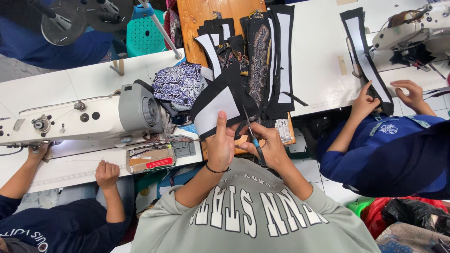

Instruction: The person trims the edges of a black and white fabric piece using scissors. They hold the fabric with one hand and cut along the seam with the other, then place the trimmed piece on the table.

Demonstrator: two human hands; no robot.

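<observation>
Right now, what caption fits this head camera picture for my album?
Left hand holds a black and white fabric piece while right hand grips a small tool, between two people at sewing tables.

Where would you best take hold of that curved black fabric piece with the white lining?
Probably the lower end of the black fabric piece, coming from below, where the left hand already pinches it. The piece arcs up and away over the other cut pieces, and the right hand works beside it with a blue-handled tool.

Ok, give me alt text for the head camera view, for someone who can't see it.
Seen from above, a person's left hand holds a curved black-and-white fabric piece while the right hand grips a blue-handled seam ripper against it. Co-workers sit either side at white sewing tables, one by a sewing machine.
</observation>
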